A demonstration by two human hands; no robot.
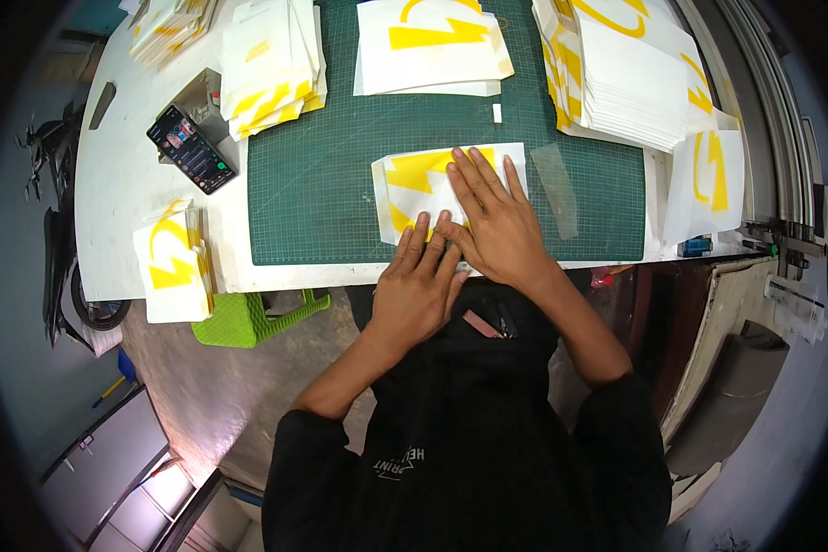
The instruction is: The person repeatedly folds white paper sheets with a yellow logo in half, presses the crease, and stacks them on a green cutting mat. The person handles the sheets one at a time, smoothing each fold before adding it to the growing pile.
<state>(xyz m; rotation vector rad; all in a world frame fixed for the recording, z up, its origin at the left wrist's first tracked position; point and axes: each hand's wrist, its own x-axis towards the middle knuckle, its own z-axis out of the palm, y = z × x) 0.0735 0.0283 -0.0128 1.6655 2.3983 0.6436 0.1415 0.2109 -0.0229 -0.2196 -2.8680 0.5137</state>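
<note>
A white paper piece with a bold yellow print (412,177) lies flat on the green gridded cutting mat (313,202), close to the table's front edge. My right hand (497,221) presses down on its right half, fingers stretched out. At the paper's lower edge rests my left hand (417,293), its fingers extended and the tips touching the sheet. Both hands are open, and neither grips anything. They cover part of the yellow print. Just right of the paper, a translucent strip (556,189) lies on the mat.
Printed paper stacks stand at the back left (271,64), back centre (432,69), back right (630,92) and front left (170,262). A phone (193,149) leans on a box. A small white piece (498,113) lies on the mat. Below the table's edge is a green chair (235,320).
</note>
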